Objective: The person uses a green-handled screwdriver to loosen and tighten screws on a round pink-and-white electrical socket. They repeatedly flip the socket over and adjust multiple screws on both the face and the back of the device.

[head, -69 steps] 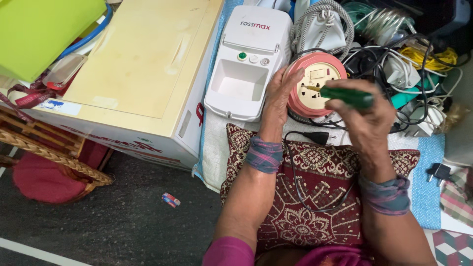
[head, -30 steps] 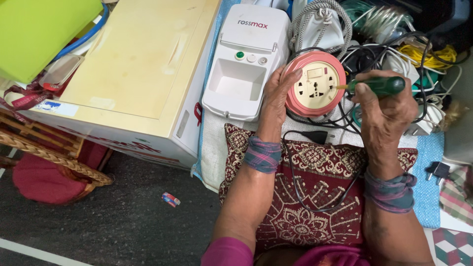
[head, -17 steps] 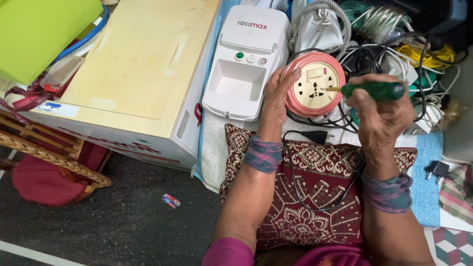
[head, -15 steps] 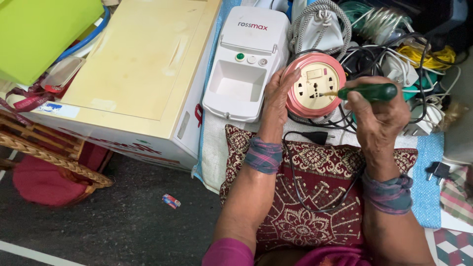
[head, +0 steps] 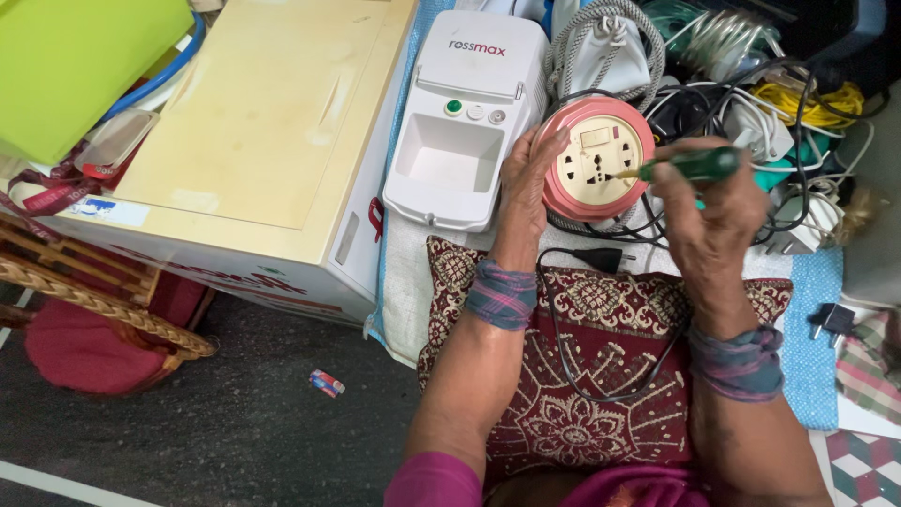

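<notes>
right now the green-handled screwdriver (head: 690, 166) lies almost level, its long axis running across the view from the right hand (head: 706, 218) toward the left, the thin metal tip pointing at the cream face of the round pink socket reel (head: 595, 159) and touching it near the middle holes. its handle is translucent dark green (only part shows past the fingers). the right hand is closed around that handle, fingers curled tight. the left hand (head: 526, 183) is partly closed on the reel's left rim, thumb and fingers bracing it, so the reel faces up toward the camera. the reel sits above a maroon patterned cushion (head: 601, 376), beside a white box-shaped machine (head: 466, 117), with a black two-pin plug (head: 601, 260) just below it and tangled cables (head: 779, 113) to the right. both wrists wear striped cloth bands.
</notes>
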